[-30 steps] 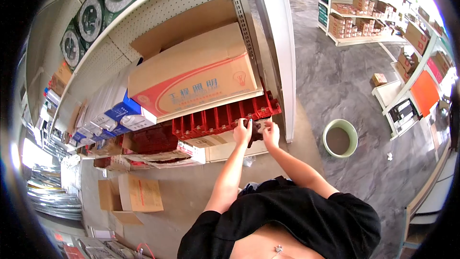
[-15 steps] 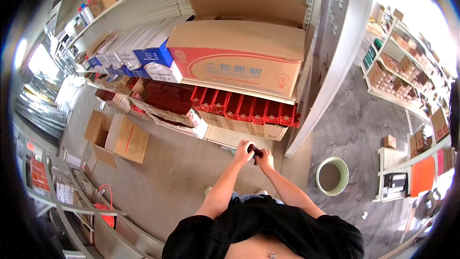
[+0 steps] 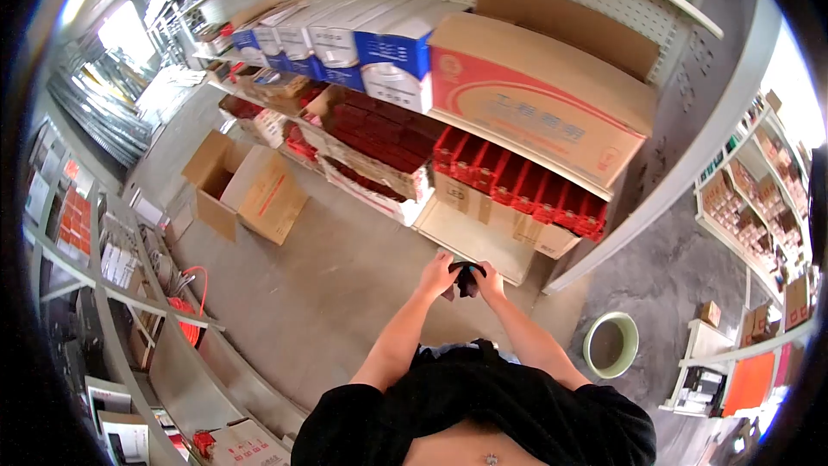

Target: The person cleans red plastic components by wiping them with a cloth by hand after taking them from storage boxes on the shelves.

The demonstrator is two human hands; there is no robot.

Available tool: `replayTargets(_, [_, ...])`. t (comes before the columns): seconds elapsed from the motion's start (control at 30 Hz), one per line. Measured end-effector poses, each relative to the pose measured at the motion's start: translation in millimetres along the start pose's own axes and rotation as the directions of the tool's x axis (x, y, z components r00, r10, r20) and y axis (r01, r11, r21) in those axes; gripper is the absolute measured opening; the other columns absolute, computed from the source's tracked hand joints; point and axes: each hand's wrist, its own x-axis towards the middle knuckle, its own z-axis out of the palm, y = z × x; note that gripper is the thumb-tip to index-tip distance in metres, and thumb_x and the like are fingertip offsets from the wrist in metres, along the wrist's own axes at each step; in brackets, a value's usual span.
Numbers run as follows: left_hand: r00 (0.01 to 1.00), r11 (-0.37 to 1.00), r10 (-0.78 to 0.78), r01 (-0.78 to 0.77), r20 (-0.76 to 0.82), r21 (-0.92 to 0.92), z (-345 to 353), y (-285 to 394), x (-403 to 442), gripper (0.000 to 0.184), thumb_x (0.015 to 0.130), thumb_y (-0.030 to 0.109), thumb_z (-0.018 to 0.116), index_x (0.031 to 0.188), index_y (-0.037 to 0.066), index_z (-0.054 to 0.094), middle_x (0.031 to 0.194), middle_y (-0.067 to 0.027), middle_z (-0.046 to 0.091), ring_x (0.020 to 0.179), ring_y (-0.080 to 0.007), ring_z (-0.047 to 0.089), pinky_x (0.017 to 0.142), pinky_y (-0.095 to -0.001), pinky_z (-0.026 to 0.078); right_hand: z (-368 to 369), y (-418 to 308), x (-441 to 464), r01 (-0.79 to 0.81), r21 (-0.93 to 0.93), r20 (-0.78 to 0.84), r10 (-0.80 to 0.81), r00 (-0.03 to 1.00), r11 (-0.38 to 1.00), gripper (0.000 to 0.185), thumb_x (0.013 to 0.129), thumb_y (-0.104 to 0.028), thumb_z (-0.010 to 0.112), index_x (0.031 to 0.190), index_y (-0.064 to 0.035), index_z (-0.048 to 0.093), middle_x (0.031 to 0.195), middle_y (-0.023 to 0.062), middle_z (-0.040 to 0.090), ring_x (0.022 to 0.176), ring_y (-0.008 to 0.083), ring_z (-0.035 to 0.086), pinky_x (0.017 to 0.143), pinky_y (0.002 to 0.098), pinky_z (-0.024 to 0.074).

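My left hand (image 3: 438,275) is closed on one side of a dark, crumpled piece of cloth (image 3: 467,280). My right hand (image 3: 491,282) grips the other side of it, so the cloth bridges the short gap between both hands and sags a little. Its exact kind is too small to make out. Both arms reach forward, and the hands are in front of the lowest shelf board (image 3: 477,240). Just beyond that, red packages (image 3: 517,181) stand in a row in an open carton marked LED (image 3: 470,198).
A large lighting carton (image 3: 535,112) and blue-white boxes (image 3: 392,60) fill the shelf above. An open cardboard box (image 3: 267,194) lies on the floor to the left. A pale green bucket (image 3: 611,345) stands at right. Metal racking (image 3: 103,285) runs along the left.
My view has turned left, so the shelves and bucket appear farther right. The cloth, bunched small between my hands before, is now more spread and hangs lower.
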Motion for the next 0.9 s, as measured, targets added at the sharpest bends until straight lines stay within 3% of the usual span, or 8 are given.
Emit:
replayTargets(0.07, [0.991,0.99,-0.134,0.133,0.024,0.04,-34.6,-16.6,-19.1,0.022,0.072,0.024,0.064,0.08,0.006,0.055,0.093,-0.0086,0.056,0.079,-0.0308,0.057,0.065,-0.0407,0.046,29.2,-26.9,-14.4,0.051,-0.017,-0.012,-0.051,0.999,0.999,0.021,0.08,-0.018,0.059,0.096,-0.005,0.061,0.079,0.0141,0.064,0.074,0.025,0.062,0.069,0.0329,0.0475])
replayTargets(0.1, [0.991,0.992,-0.125,0.126,-0.057,0.011,-42.6,-36.3,-27.4,0.025,0.073,0.03,0.064,0.081,0.007,0.057,0.09,-0.0098,0.057,0.08,-0.0303,0.058,0.066,-0.0404,0.047,30.4,-68.5,-27.4,-0.104,0.106,0.054,0.099,0.994,0.989,0.022,0.078,-0.018,0.059,0.097,-0.0067,0.062,0.082,0.0139,0.064,0.079,0.0257,0.062,0.073,0.0331,0.0469])
replayTargets(0.23, [0.902,0.92,-0.388,0.366,0.192,0.138,-103.7,-91.0,-59.7,0.042,0.069,0.045,0.064,0.092,0.01,0.062,0.084,-0.0131,0.063,0.083,-0.0299,0.06,0.068,-0.0402,0.048,101.6,-93.1,-37.5,-0.033,0.141,0.038,0.028,0.999,0.989,0.021,0.077,-0.021,0.061,0.093,-0.0065,0.064,0.085,0.0146,0.065,0.08,0.0263,0.062,0.074,0.0338,0.0471])
replayTargets(0.33, [0.936,0.954,-0.285,0.256,0.204,0.157,-140.2,-132.6,-85.7,0.044,0.068,0.046,0.063,0.094,0.01,0.062,0.086,-0.0139,0.064,0.083,-0.0313,0.061,0.07,-0.042,0.048,146.5,-111.2,-40.0,-0.018,0.048,0.048,0.016,0.999,0.999,0.022,0.076,-0.022,0.063,0.092,-0.0066,0.064,0.085,0.0142,0.065,0.08,0.0263,0.062,0.074,0.0339,0.0469])
replayTargets(0.57, [0.96,0.941,-0.281,0.276,0.004,-0.196,-195.3,-232.8,-118.7,0.04,0.065,0.03,0.071,0.093,0.005,0.059,0.086,-0.0145,0.063,0.081,-0.0313,0.06,0.07,-0.0381,0.046,215.9,-180.7,-50.3,-0.116,0.032,0.081,0.113,0.99,0.993,0.027,0.08,-0.026,0.061,0.096,-0.0048,0.062,0.077,0.0135,0.063,0.07,0.0234,0.059,0.065,0.0365,0.0459])
replayTargets(0.7, [0.822,0.774,-0.551,0.44,-0.143,-0.454,-225.9,-242.8,-116.3,0.029,0.069,0.018,0.07,0.09,0.002,0.059,0.081,-0.0108,0.063,0.075,-0.0205,0.059,0.068,-0.0315,0.046,244.7,-181.4,-48.4,-0.11,0.018,0.101,0.108,0.989,0.994,0.028,0.078,-0.028,0.062,0.094,-0.0047,0.061,0.074,0.0129,0.063,0.066,0.0226,0.059,0.061,0.0352,0.0452])
replayTargets(0.83, [0.87,0.697,-0.459,0.228,-0.178,-0.68,-246.2,-242.4,-94.2,0.017,0.075,0.008,0.063,0.09,0.002,0.059,0.081,-0.0095,0.062,0.074,-0.0173,0.058,0.069,-0.0292,0.046,284.0,-161.1,-23.3,-0.125,-0.048,0.23,0.133,0.964,0.991,0.025,0.073,-0.022,0.064,0.092,-0.0055,0.063,0.085,0.0111,0.065,0.081,0.0217,0.062,0.075,0.0325,0.0478])
replayTargets(0.9, [0.909,0.798,-0.357,0.179,-0.213,-0.575,-243.6,-254.1,-81.1,0.016,0.075,0.007,0.061,0.091,0.003,0.059,0.082,-0.0099,0.062,0.075,-0.0194,0.059,0.07,-0.0299,0.046,304.8,-156.8,-8.0,-0.137,0.02,0.344,0.122,0.931,0.99,0.029,0.072,-0.019,0.064,0.098,-0.0062,0.06,0.091,0.0098,0.064,0.086,0.02,0.061,0.076,0.0329,0.0476])
